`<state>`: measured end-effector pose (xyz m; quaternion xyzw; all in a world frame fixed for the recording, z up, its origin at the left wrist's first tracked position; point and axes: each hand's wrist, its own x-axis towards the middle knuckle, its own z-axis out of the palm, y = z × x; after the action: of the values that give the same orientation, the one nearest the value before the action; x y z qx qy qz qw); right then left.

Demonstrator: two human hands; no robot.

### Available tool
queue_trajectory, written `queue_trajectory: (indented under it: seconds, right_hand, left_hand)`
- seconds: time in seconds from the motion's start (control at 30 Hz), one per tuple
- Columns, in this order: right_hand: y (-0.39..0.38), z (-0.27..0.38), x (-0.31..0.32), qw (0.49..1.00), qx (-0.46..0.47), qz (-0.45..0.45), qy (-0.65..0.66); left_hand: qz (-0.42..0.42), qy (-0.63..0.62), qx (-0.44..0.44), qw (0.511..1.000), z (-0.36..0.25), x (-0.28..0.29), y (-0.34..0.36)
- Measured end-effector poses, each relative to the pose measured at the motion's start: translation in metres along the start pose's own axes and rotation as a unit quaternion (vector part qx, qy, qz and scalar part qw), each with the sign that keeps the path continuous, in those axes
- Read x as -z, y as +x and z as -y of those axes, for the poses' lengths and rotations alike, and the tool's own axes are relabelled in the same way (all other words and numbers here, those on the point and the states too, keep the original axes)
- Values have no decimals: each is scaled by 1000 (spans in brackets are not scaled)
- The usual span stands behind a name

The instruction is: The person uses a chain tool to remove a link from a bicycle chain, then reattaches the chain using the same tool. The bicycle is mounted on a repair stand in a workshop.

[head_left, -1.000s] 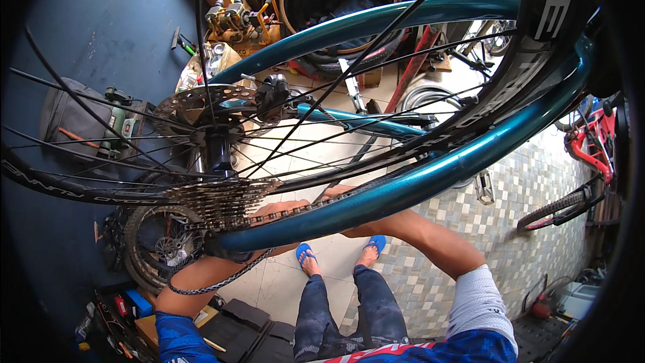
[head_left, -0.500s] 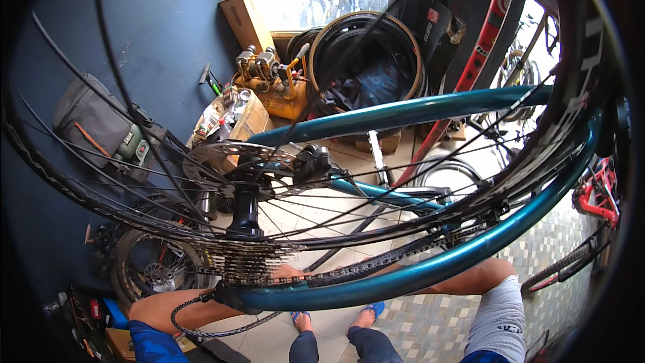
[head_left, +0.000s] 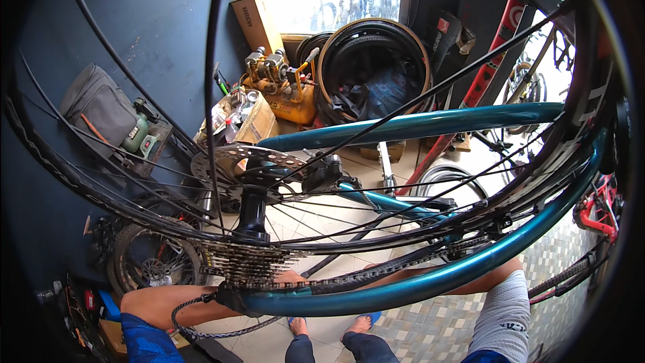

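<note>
A teal bicycle frame (head_left: 416,289) fills the middle of the view, with its rear wheel rim (head_left: 114,210) close in front of me. The cassette (head_left: 252,263), black hub (head_left: 252,212) and disc rotor (head_left: 209,165) sit at the wheel's centre. A chain (head_left: 376,275) runs right from the cassette. My left forearm (head_left: 175,304) passes behind the tube beside the cassette; only a bit of my left hand (head_left: 287,276) shows above the chain. My right forearm (head_left: 470,285) reaches in from the right behind the same tube, which mostly covers my right hand. The fingers of both are hidden.
A yellow air compressor (head_left: 289,101), an open cardboard box (head_left: 259,119) and stacked tires (head_left: 329,60) stand near the window. A grey bag (head_left: 97,104) is by the dark wall. Below it rests another wheel (head_left: 131,255). A red frame (head_left: 594,215) stands at the right.
The wheel's spokes have shifted position, as if the wheel turned. The whole view has moved slightly, and the background sits a little lower and further right. Both arms stay behind the frame.
</note>
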<state>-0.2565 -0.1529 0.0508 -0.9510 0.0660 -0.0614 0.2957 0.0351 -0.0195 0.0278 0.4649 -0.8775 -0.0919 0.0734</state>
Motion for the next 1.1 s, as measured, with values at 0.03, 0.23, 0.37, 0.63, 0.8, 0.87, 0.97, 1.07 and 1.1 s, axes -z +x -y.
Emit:
queue_trajectory:
  seconds: [0.03,0.23,0.37,0.63,0.8,0.87,0.97,1.07,1.1]
  right_hand:
    - [1,0,0,1000,0,-2,-3]
    - [8,0,-4,999,19,-26,-17]
    - [14,3,-10,998,32,-51,-33]
    - [17,8,-18,993,43,-102,-48]
    - [20,12,-22,986,52,-145,-69]
    - [23,12,-25,981,60,-164,-81]
    - [26,12,-30,971,74,-201,-104]
    - [29,12,-33,962,84,-243,-91]
    - [30,13,-32,956,83,-251,-126]
  left_hand:
    - [1,-1,1,1000,0,0,0]
    - [-2,1,5,1000,1,0,-1]
    - [-7,1,7,1000,0,0,-2]
    - [-14,-1,11,1000,2,-2,-4]
    - [-14,10,11,1000,4,5,-3]
    - [-15,12,16,1000,3,7,-3]
    - [-20,19,15,1000,3,5,-4]
    - [-27,26,16,999,3,-2,-4]
    - [-28,29,16,999,3,-4,-3]
